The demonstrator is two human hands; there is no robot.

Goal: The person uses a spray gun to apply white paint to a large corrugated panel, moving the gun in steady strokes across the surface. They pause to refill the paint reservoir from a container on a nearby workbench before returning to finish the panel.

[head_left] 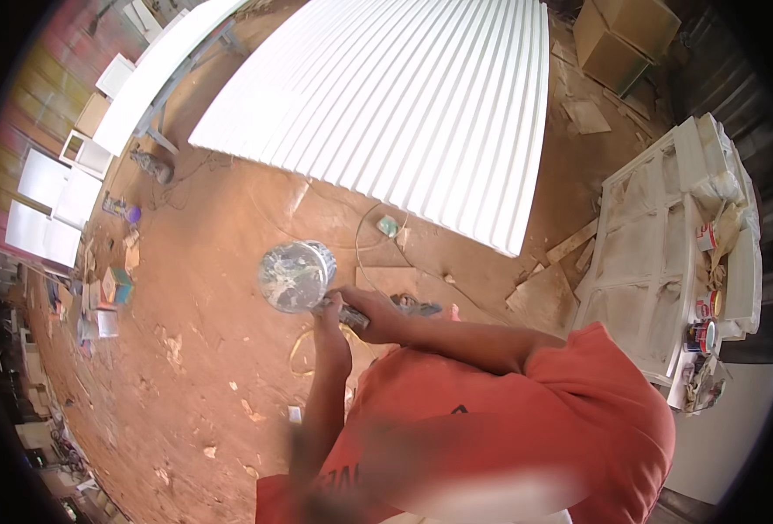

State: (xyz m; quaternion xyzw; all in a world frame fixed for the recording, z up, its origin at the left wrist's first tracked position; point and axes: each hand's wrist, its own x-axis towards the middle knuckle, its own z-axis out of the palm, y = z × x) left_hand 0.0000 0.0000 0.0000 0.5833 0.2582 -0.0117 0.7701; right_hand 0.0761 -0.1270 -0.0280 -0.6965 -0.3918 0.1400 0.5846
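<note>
In front of my body I hold what looks like a paint spray gun with a large round cup, its lid smeared grey and white. My right hand is closed around the dark grey handle part behind the cup. My left hand is closed at the cup's near edge, where the cup meets the handle, and its fingers are partly hidden. Beyond the cup lies a big white ribbed panel, apart from both hands.
A thin hose curls over the brown dirt floor near a small green object. A pale panelled furniture piece stands at right, with cans on it. Cardboard boxes sit far right. White boards are at left.
</note>
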